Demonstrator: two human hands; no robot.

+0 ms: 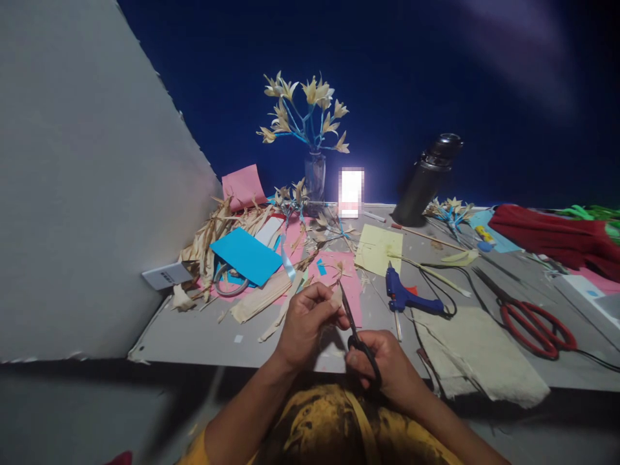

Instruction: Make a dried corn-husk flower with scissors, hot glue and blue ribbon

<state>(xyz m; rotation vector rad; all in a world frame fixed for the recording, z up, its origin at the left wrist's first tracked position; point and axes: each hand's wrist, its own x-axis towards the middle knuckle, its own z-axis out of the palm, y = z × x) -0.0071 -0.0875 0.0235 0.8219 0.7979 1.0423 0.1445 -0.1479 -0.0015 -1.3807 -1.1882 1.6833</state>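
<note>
My left hand (pixel 310 318) pinches a small pale piece of dried husk (pixel 337 297) between thumb and fingers, above the near edge of the table. My right hand (pixel 380 361) is closed round the black handles of a small pair of scissors (pixel 352 323). The scissor blades point up and away, right beside the husk piece; whether they touch it I cannot tell. Beyond my hands lies pink paper (pixel 352 274) with small scraps on it. A blue glue gun (pixel 411 298) rests on the table to the right of the scissors.
Dried husks (pixel 198 248) and a blue card (pixel 247 255) lie at left. Behind stand a glass vase (pixel 316 174) of husk flowers (pixel 310 103) and a dark flask (pixel 421 187). Large red-handled scissors (pixel 537 326), a folded cloth (pixel 477 349) and a dark red cloth (pixel 547 234) lie right.
</note>
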